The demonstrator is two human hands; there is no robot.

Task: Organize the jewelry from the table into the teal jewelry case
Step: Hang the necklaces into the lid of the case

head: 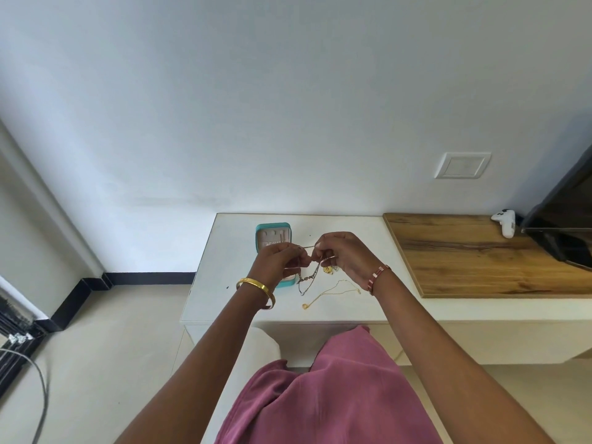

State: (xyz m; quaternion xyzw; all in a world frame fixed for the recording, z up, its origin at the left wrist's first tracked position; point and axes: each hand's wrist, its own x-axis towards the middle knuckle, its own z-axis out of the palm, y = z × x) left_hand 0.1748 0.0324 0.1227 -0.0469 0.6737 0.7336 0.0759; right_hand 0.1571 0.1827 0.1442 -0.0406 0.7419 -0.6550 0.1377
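— What are the hands doing?

— Both are raised over the white table (243, 302). The left hand (275, 259) and the right hand (344, 254) each pinch a thin dark chain (308, 278) between fingertips, so each grip is narrow and closed on that chain. A short stretch runs taut between them; the rest hangs below the grip down toward the table.

— And the case?

— The teal case (273, 227) lies open just behind the left hand, which hides its near half. Small pieces sit in its pale lining, too small to tell apart.

— Anything else on the table?

— A gold necklace (330, 291) lies loose below the right hand, its pendant toward the near edge. A gold ornament (327, 269) sits just under the right grip. Far to the right lie a white game controller (506, 222) and a wooden board (480, 254).
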